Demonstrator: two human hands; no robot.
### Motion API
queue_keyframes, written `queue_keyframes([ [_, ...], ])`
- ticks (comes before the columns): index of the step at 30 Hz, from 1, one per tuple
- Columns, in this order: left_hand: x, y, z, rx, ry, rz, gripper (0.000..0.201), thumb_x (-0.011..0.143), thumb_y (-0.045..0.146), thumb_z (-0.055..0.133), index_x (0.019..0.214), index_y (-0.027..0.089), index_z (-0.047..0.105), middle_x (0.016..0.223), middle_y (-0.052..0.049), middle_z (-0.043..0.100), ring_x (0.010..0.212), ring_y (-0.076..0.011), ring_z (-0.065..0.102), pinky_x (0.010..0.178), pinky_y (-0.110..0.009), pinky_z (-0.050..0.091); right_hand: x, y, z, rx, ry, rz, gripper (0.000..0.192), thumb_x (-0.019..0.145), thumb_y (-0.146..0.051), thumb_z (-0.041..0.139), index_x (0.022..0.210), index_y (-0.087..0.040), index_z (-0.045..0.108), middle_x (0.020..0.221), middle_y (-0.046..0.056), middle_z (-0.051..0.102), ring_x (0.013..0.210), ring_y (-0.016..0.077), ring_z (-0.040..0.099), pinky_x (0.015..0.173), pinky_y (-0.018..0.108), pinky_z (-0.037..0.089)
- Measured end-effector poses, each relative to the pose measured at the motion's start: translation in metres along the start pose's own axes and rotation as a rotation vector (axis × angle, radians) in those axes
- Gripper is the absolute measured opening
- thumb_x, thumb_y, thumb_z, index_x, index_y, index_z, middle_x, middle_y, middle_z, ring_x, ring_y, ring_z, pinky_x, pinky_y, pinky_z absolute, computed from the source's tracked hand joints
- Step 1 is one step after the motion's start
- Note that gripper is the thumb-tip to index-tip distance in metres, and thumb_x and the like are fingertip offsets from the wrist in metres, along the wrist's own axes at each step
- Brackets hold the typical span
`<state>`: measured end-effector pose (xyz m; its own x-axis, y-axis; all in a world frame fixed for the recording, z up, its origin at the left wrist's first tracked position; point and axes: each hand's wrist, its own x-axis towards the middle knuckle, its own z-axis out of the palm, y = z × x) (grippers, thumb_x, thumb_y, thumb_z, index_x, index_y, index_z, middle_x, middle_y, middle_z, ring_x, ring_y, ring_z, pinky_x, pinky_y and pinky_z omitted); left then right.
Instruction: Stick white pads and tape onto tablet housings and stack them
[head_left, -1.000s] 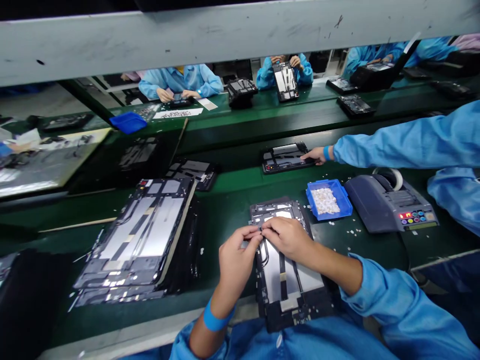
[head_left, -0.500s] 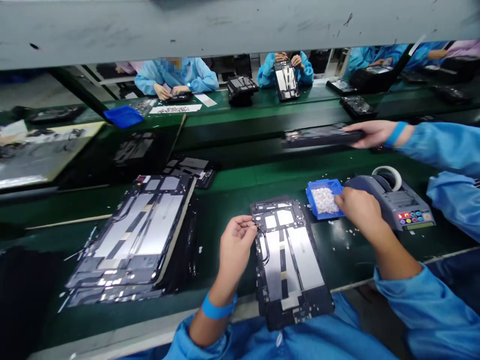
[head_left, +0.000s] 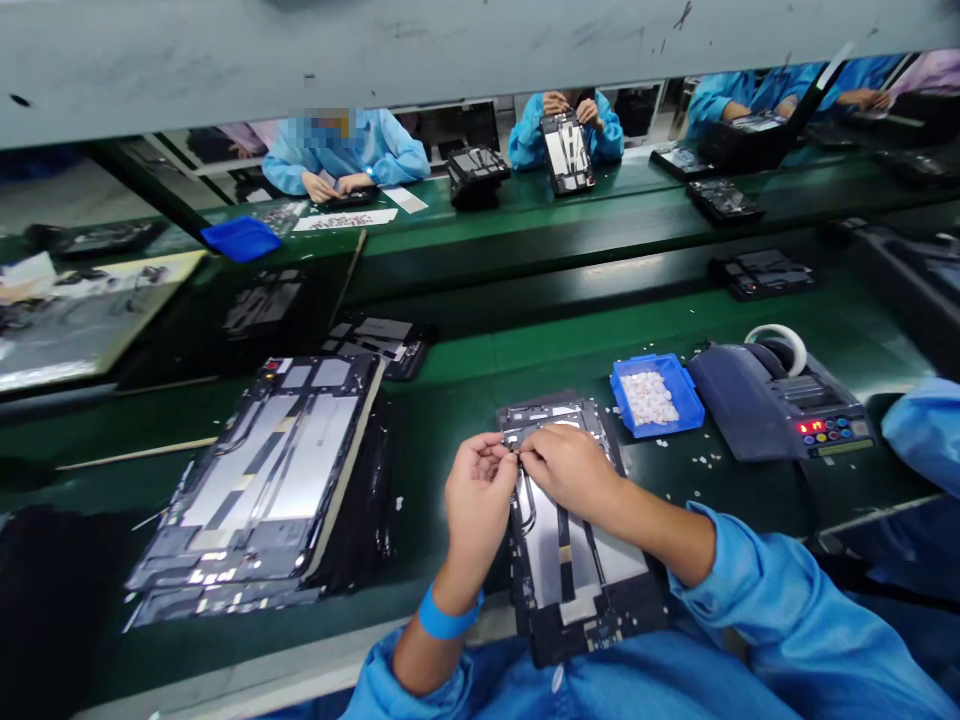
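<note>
tablet frame (head_left: 577, 560) top: hidden by hands | part btwn fingertips (head_left: 517, 458): too small | co-worker sleeve (head_left: 926, 425): cut off right

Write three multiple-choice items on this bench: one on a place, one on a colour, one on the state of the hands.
1. Where is the stack of panels?
A. To the left of the hands
B. On the tape dispenser
C. In the blue tray

2. What colour is the tray of small white pieces?
A. Red
B. Blue
C. Yellow

3. How are the left hand and right hand placed?
A. Both in the tray
B. Far apart
C. Fingertips together over the panel

Answers: 1 A, the stack lies on the green bench at left; 2 B, its rim is blue; 3 C, both pinch at the panel's upper left.
</note>
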<state>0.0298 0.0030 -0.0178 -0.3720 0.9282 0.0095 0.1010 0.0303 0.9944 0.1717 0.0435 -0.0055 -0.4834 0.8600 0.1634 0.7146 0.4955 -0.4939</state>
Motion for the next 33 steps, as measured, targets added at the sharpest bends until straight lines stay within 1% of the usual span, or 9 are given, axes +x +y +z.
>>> queue_keyframes([
  [5, -0.003, -0.006, -0.001, 0.091, 0.011, 0.086, 0.029, 0.082, 0.023, 0.07, 0.11, 0.019, 0.063, 0.088, -0.001, 0.067, 0.084, -0.0154, 0.07, 0.081, -0.029, 0.057, 0.001, 0.002, 0.003, -0.045, 0.052, -0.005, 0.013, 0.092, -0.016, 0.061, 0.082, -0.019, 0.069, 0.086, 0.007, 0.073, 0.081, 0.0207, 0.065, 0.077, 0.03, 0.045],
  [10, 0.0, -0.001, -0.002, -0.014, -0.056, 0.049, 0.03, 0.081, 0.021, 0.07, 0.109, 0.019, 0.06, 0.084, 0.0, 0.065, 0.079, -0.0137, 0.068, 0.075, -0.026, 0.057, 0.012, -0.003, 0.007, 0.018, 0.055, -0.038, 0.013, 0.082, -0.01, 0.06, 0.076, -0.02, 0.064, 0.078, 0.005, 0.068, 0.076, 0.0192, 0.059, 0.072, 0.028, 0.04],
  [14, 0.006, 0.001, -0.004, -0.115, -0.088, -0.006, 0.033, 0.08, 0.021, 0.072, 0.11, 0.019, 0.057, 0.081, 0.002, 0.062, 0.075, -0.0118, 0.065, 0.071, -0.023, 0.055, 0.01, 0.021, -0.015, 0.044, 0.097, -0.025, 0.014, 0.077, -0.008, 0.056, 0.071, -0.021, 0.059, 0.074, 0.003, 0.065, 0.073, 0.0178, 0.056, 0.069, 0.028, 0.036],
  [18, 0.009, 0.0, -0.007, -0.178, -0.101, -0.05, 0.034, 0.08, 0.021, 0.073, 0.11, 0.019, 0.058, 0.08, 0.003, 0.06, 0.072, -0.0105, 0.062, 0.069, -0.022, 0.053, -0.013, 0.086, -0.067, -0.132, 0.186, 0.268, 0.012, 0.081, -0.016, 0.056, 0.07, -0.02, 0.06, 0.075, 0.005, 0.066, 0.073, 0.0189, 0.058, 0.067, 0.028, 0.035],
  [20, 0.008, 0.001, -0.01, -0.189, -0.113, -0.067, 0.036, 0.079, 0.022, 0.074, 0.111, 0.019, 0.059, 0.082, 0.003, 0.062, 0.073, -0.0113, 0.064, 0.07, -0.023, 0.054, -0.024, 0.112, -0.091, -0.29, 0.136, 0.513, 0.019, 0.086, -0.022, 0.056, 0.068, -0.02, 0.062, 0.072, 0.007, 0.067, 0.071, 0.0214, 0.06, 0.064, 0.03, 0.033],
  [22, 0.007, 0.003, -0.015, -0.169, -0.115, -0.07, 0.037, 0.08, 0.026, 0.075, 0.114, 0.019, 0.06, 0.087, 0.0, 0.065, 0.079, -0.0139, 0.068, 0.074, -0.026, 0.056, -0.03, 0.118, -0.103, -0.317, 0.079, 0.602, 0.022, 0.089, -0.024, 0.054, 0.073, -0.019, 0.067, 0.075, 0.009, 0.071, 0.073, 0.0228, 0.063, 0.064, 0.03, 0.034],
  [25, 0.006, 0.002, -0.029, -0.06, -0.041, -0.001, 0.033, 0.088, 0.033, 0.07, 0.116, 0.019, 0.063, 0.093, -0.004, 0.07, 0.083, -0.017, 0.071, 0.078, -0.031, 0.059, -0.021, 0.088, -0.095, -0.069, 0.046, 0.404, 0.019, 0.091, -0.02, 0.054, 0.09, -0.02, 0.072, 0.088, 0.005, 0.076, 0.08, 0.0194, 0.068, 0.069, 0.027, 0.04],
  [28, 0.011, -0.004, -0.043, 0.206, 0.02, 0.17, 0.024, 0.092, 0.032, 0.065, 0.112, 0.02, 0.068, 0.098, -0.006, 0.072, 0.086, -0.0188, 0.071, 0.079, -0.033, 0.058, 0.004, 0.039, -0.071, 0.104, -0.042, 0.214, 0.019, 0.093, -0.022, 0.056, 0.086, -0.021, 0.074, 0.085, 0.002, 0.077, 0.076, 0.0168, 0.068, 0.067, 0.025, 0.041],
  [33, 0.017, -0.02, -0.048, 0.561, -0.141, 0.495, 0.023, 0.099, 0.024, 0.055, 0.112, 0.022, 0.074, 0.108, -0.008, 0.074, 0.102, -0.0232, 0.07, 0.093, -0.038, 0.056, 0.045, 0.002, -0.038, -0.008, -0.203, 0.186, 0.031, 0.093, -0.031, 0.06, 0.067, -0.02, 0.072, 0.069, 0.005, 0.073, 0.064, 0.0172, 0.063, 0.059, 0.027, 0.034],
])
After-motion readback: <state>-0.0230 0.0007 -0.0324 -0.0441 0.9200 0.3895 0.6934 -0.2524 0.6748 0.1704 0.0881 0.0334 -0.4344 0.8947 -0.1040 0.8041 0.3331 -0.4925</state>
